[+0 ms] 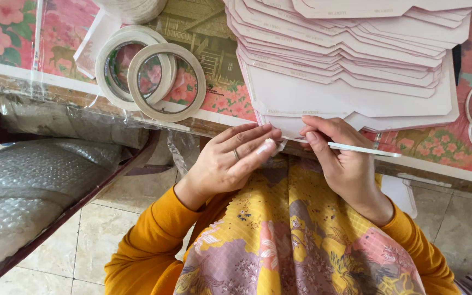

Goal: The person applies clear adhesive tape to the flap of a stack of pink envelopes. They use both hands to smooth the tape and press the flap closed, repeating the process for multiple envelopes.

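Your left hand [230, 161] pinches a small white scrap, probably tape backing, at the near edge of the fanned stack of pale pink die-cut card blanks [350, 71], fingers together. Your right hand [340, 158] is closed on a thin white strip [364, 149] that sticks out to the right. The stack lies at the table edge [438, 166], just ahead of both hands. The blanks look light, thin and easily creased; take each by its near edge. 2 tape rolls [148, 74] lie to the left.
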